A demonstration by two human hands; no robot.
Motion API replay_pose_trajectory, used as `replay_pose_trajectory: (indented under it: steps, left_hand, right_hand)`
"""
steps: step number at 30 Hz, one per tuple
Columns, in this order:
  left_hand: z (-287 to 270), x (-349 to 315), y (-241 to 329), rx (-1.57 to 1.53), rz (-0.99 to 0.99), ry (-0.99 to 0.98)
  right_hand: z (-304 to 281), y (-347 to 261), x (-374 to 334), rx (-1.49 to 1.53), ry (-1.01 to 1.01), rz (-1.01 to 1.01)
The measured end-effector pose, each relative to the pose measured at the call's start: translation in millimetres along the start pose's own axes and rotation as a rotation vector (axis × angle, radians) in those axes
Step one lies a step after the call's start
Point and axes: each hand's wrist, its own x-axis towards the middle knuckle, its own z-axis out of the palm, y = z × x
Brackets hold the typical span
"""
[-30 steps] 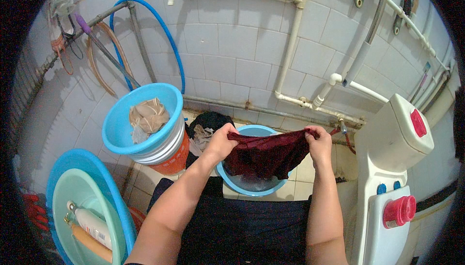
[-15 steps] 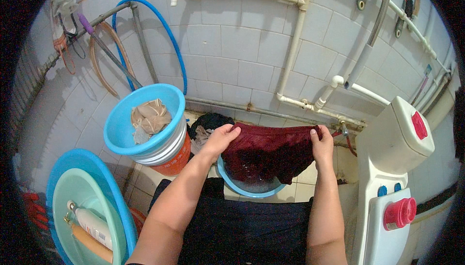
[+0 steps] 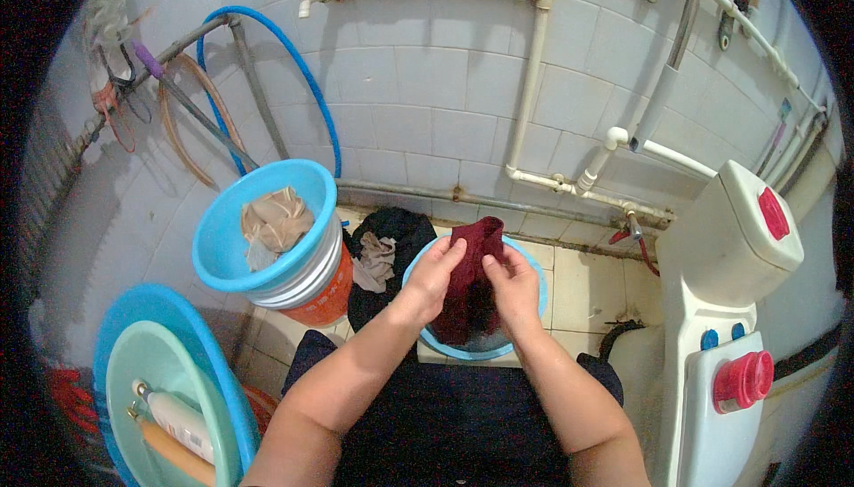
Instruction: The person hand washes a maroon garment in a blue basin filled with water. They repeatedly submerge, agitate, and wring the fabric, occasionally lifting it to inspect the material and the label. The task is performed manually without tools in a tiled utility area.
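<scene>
In the head view, a pale tiled wall (image 3: 400,78) is lined with pipes (image 3: 529,87). Above a blue basin (image 3: 467,354) on the floor, a dark red cloth (image 3: 475,282) is held, gathered narrow, its sides pinched by the closed thumb and fingers of the left hand (image 3: 432,281) and right hand (image 3: 511,288).

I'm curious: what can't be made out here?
In the head view:
Inside the floor basin: mostly hidden by the dark red cloth, left hand and right hand.
Inside the bucket: covered by the upper basin.
Toilet: near end cut off by the lower edge.
Red thing at far left: too dim to identify.
</scene>
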Motion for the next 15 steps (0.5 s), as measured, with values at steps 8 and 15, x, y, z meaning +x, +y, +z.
replay_pose_trajectory:
  steps: [8,15]
  left_hand:
    - [7,-5,-5,0.211,0.118,-0.043]
    - [-10,7,-16,0.416,0.223,0.001]
  right_hand:
    - [3,21,-10,0.029,-0.205,-0.051]
    - [2,5,-15,-0.101,-0.365,-0.153]
